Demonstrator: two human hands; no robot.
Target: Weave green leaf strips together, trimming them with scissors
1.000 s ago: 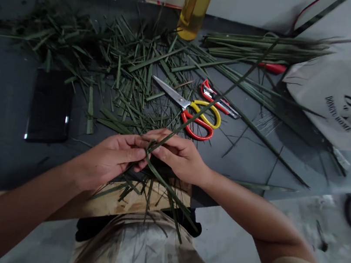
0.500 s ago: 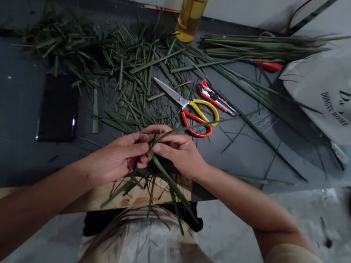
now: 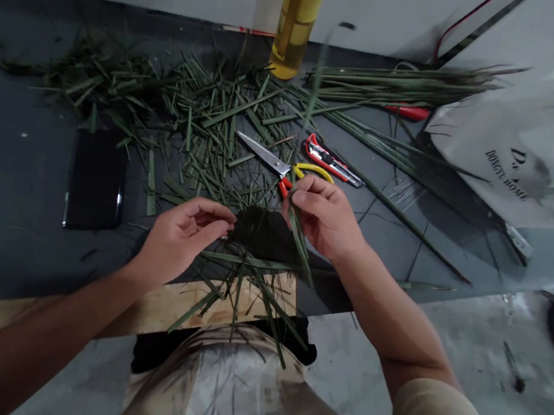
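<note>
My right hand (image 3: 324, 218) pinches a green leaf strip (image 3: 301, 244) that hangs down past the palm; a blurred end rises above the fingers. It is over the handles of the scissors (image 3: 267, 155), whose yellow and red loops are partly covered. Off to the left, my left hand (image 3: 183, 239) has thumb and fingertips pressed together; anything between them is too small to make out. The hands are apart. Loose cut strips (image 3: 238, 292) lie below them at the table's front edge. A red utility knife (image 3: 331, 159) lies just beyond the scissors.
A heap of cut leaves (image 3: 133, 85) spreads across the back left. A bottle of yellow liquid (image 3: 296, 26) stands behind it. Long leaves (image 3: 399, 84) lie bundled at back right, near a white printed bag (image 3: 503, 155). A black phone (image 3: 97, 181) lies at left.
My hands were together working a leaf strip between them. They have parted, the right moving up and right with the strip; the left stays low at the left.
</note>
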